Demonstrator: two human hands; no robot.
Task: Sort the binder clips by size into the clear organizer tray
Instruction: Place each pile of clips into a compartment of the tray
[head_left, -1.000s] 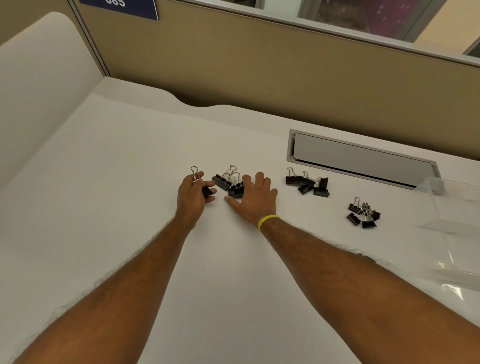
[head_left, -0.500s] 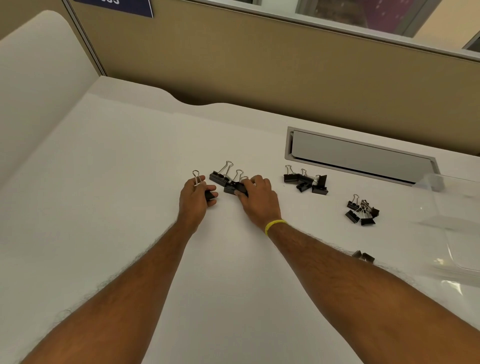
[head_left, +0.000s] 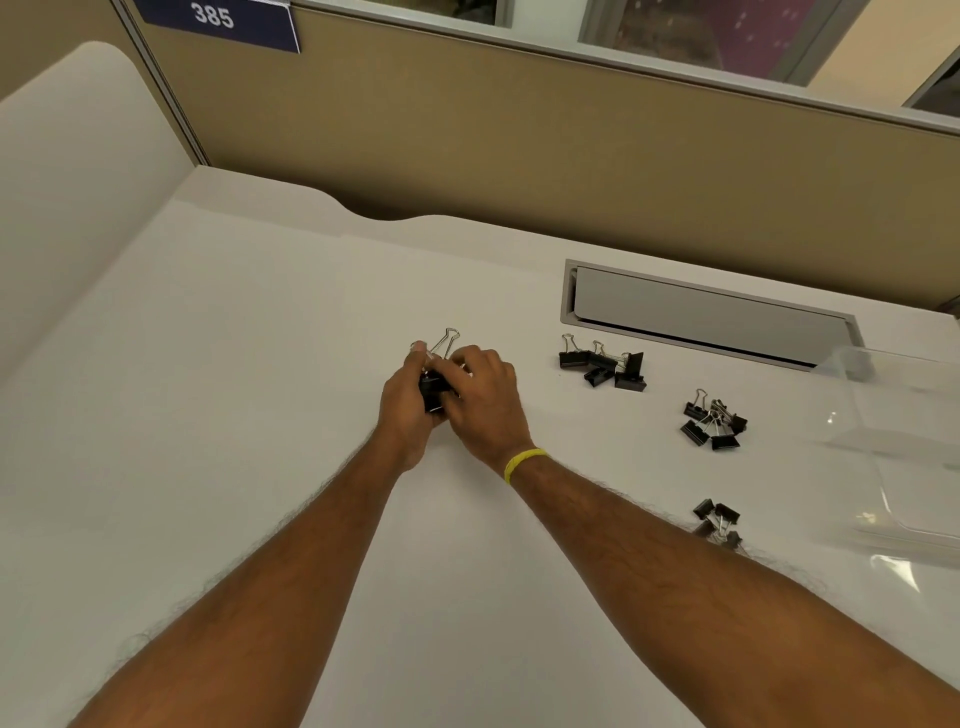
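Drawn together since a moment ago, our left hand (head_left: 402, 413) and right hand (head_left: 485, 405) curl their fingers (head_left: 475, 364) around the large binder clips (head_left: 432, 391), bunching them, we judge, for one carry to the clear organizer tray (head_left: 893, 447), well apart on our right.

Desk (head_left: 234, 415) left of the arms: wide flat room, bounded by curved side panel (head_left: 67, 182) & back partition (head_left: 519, 156). Right side tighter, 3 obstacles: hatch pile (head_left: 602, 366) just beside cable hatch (head_left: 701, 322), mid pile (head_left: 714, 423) nearer clear tray (head_left: 909, 441), near pile (head_left: 719, 522) partly behind right forearm. Gaps btwn piles passable. Tray fills far-right edge. Left hand (head_left: 405, 410) & right hand (head_left: 483, 405) meet mid-desk round large clips (head_left: 431, 392); bare desk btwn forearms.
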